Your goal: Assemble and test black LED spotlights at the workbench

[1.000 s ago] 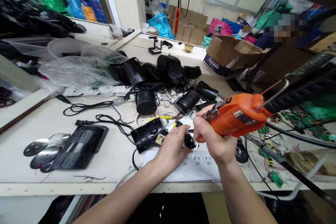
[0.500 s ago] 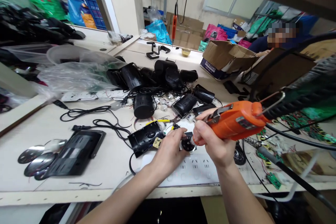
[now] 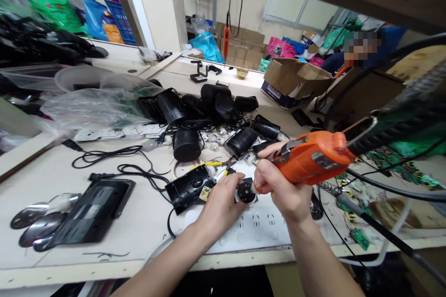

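Small round black part (image 3: 246,192): located at the near edge of the counter (image 3: 139,222), above a white power strip (image 3: 254,227), pinched in the grip of the left hand (image 3: 223,202).

Risks, as judged:
- The driver tip may slip off the part, because the part is steadied by fingertips only; the left fingers lie close to the tip.
- The part may rotate or drop among the black housings (image 3: 190,188) and loose wires nearby.
- The hanging cable may pull the tool off line.

Pose: the right hand (image 3: 278,190) is closed around the orange electric screwdriver (image 3: 311,162), nose angled down-left onto the part. Both forearms reach forward, wrists close together.
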`<act>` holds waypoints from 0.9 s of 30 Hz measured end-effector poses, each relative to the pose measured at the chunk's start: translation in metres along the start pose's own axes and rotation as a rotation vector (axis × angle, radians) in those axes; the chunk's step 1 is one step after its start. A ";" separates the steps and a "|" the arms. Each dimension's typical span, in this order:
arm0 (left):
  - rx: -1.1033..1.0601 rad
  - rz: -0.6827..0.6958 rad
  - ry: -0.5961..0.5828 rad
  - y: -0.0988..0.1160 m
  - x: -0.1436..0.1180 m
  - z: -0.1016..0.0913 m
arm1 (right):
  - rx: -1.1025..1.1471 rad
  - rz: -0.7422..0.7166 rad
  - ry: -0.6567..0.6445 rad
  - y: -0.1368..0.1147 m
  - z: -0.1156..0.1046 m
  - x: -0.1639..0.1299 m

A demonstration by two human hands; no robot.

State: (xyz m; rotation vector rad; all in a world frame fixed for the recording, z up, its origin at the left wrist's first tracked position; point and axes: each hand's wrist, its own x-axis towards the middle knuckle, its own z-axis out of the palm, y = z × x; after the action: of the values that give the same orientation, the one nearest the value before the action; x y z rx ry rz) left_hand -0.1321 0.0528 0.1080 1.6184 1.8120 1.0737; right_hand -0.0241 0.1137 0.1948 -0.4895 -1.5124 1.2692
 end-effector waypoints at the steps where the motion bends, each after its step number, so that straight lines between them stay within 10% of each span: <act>1: -0.005 -0.001 0.002 0.000 0.000 0.000 | -0.002 0.004 0.001 0.001 0.000 0.000; 27: -0.015 0.049 -0.024 -0.005 -0.002 0.000 | 0.062 0.022 -0.009 0.009 -0.010 -0.006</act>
State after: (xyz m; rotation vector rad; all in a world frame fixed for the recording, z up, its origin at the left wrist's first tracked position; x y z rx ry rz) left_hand -0.1346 0.0512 0.1033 1.6679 1.7533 1.0820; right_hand -0.0162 0.1162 0.1831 -0.4614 -1.4746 1.3326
